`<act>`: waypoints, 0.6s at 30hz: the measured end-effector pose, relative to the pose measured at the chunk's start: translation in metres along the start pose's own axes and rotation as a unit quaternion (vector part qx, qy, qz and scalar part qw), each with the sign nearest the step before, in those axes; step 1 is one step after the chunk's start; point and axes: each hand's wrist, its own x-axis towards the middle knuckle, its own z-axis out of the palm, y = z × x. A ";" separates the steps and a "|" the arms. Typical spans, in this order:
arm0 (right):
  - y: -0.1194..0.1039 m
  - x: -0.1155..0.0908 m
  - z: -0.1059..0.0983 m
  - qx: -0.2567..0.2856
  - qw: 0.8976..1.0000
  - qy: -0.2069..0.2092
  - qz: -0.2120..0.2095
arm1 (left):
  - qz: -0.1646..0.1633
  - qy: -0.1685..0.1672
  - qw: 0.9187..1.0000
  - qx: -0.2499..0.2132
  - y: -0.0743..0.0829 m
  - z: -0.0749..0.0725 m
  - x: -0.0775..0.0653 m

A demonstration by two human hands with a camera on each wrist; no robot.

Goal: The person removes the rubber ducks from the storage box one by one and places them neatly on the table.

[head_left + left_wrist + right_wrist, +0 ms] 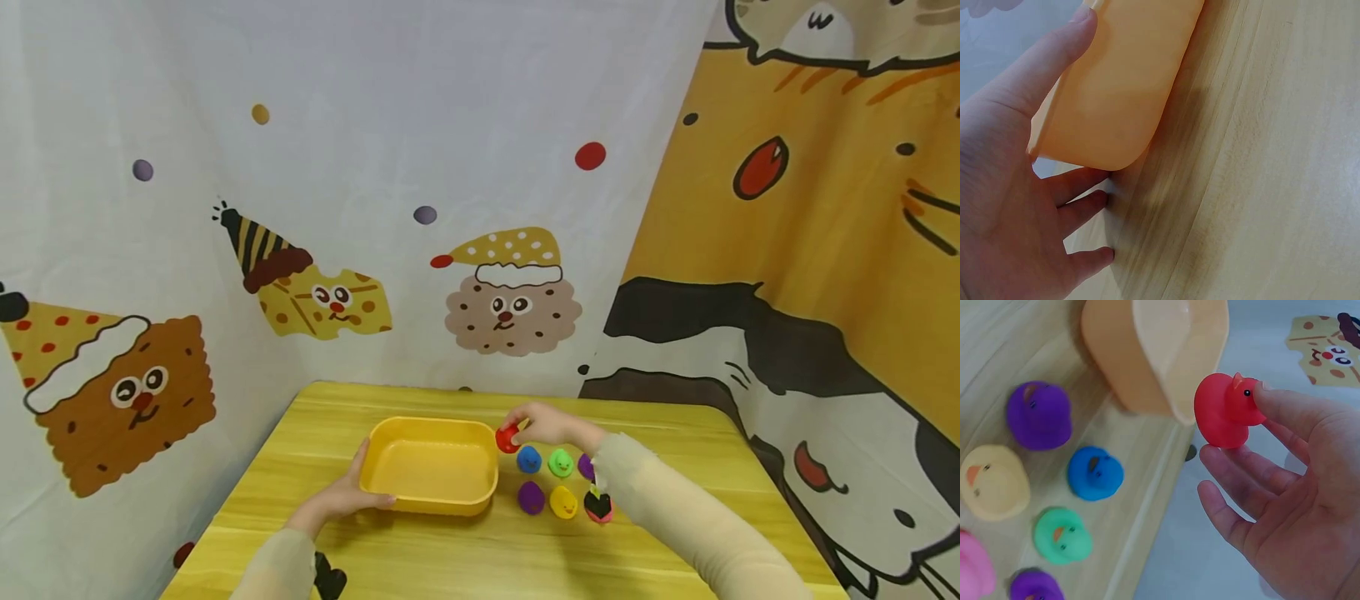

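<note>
A red rubber duck (1219,412) is pinched between the thumb and fingers of my right hand (543,423), held up beside the basin's right end. The yellow plastic basin (427,505) sits on the table with nothing visible inside. My left hand (348,493) holds its near left corner, the thumb along the front wall and the fingers around the left side. In the right wrist view, a blue duck (1095,473), a green duck (1062,535) and a purple duck (1039,416) stand near the basin.
A yellow duck (563,502) and another purple duck (586,467) are among the group right of the basin. A pink duck (974,565) shows at the left edge of the right wrist view. The wooden table (442,558) backs onto a cartoon-printed curtain (390,125).
</note>
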 end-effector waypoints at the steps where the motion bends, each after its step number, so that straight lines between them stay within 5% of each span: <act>1: 0.003 -0.002 -0.001 0.000 1.000 -0.001 0.000 | 0.003 -0.003 1.000 0.004 0.000 0.000 0.000; 18: 0.031 -0.044 -0.012 0.004 1.000 0.021 0.020 | -0.021 -0.009 1.000 0.003 0.002 -0.002 0.000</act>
